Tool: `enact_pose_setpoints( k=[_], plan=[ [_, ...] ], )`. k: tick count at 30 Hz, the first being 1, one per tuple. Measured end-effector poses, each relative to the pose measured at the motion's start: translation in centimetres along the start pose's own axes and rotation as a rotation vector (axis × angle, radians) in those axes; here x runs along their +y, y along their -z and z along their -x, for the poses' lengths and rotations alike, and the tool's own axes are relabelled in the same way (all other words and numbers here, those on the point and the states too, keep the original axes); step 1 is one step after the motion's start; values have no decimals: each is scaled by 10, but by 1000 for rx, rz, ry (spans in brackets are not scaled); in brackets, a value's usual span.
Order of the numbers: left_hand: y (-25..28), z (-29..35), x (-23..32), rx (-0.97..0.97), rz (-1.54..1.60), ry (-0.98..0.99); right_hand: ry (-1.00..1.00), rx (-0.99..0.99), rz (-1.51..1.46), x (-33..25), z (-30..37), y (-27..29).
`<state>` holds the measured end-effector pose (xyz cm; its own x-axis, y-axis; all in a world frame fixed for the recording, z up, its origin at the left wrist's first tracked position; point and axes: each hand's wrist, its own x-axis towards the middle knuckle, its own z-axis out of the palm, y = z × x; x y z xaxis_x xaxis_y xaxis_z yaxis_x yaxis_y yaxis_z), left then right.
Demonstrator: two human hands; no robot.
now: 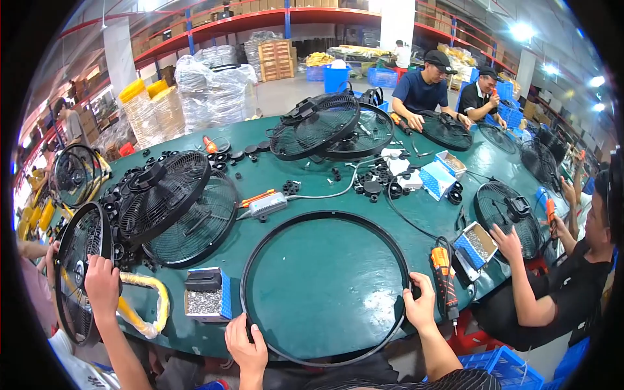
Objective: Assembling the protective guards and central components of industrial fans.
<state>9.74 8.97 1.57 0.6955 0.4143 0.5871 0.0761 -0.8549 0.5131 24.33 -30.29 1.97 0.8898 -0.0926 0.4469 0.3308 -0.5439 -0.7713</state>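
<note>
A large black hoop (333, 214), like the outer rim of a fan guard, lies on the green table directly in front of me. My left hand (247, 346) is closed on its near left side, with thumb and fingers on either side of the band. On the right side of the hoop, my right hand (421, 303) pinches the band between thumb and fingers. To the left of the hoop stands an open box of small metal screws (205, 301) with a black block on top. An orange and black power screwdriver (444, 276) lies just right of my right hand.
Black fan assemblies (162, 201) stand at left, with more fans (318, 127) at the back. Black knobs and caps (374, 185) litter the green table (312, 273). A grey power adapter (268, 205) trails a cable. Co-workers sit around; one's hand (103, 286) is at left, another's (510, 244) at right.
</note>
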Motion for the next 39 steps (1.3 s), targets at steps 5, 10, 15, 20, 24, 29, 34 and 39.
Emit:
enact_pose_setpoints(
  k=[5,10,15,20,24,29,34,39],
  plan=[
    [0,0,0,-3,-5,-19,1,0,18,1,1,1],
    [0,0,0,-6,2,-5,-3,12,-14,0,0,0],
    [0,-1,0,-8,0,-3,10,7,13,-1,0,-1],
    [1,0,-1,-17,-4,11,-11,-8,9,-3,-1,0],
    [1,0,-2,-20,-15,9,-2,-13,24,-3,-1,-1],
    [1,-1,-1,-27,-11,25,13,-2,22,-2,-1,-2],
    [1,-1,-1,-14,-9,11,22,-4,31,-1,-1,-2],
    [1,-1,-1,-8,-11,4,21,-11,29,-2,-1,-1]
  ],
)
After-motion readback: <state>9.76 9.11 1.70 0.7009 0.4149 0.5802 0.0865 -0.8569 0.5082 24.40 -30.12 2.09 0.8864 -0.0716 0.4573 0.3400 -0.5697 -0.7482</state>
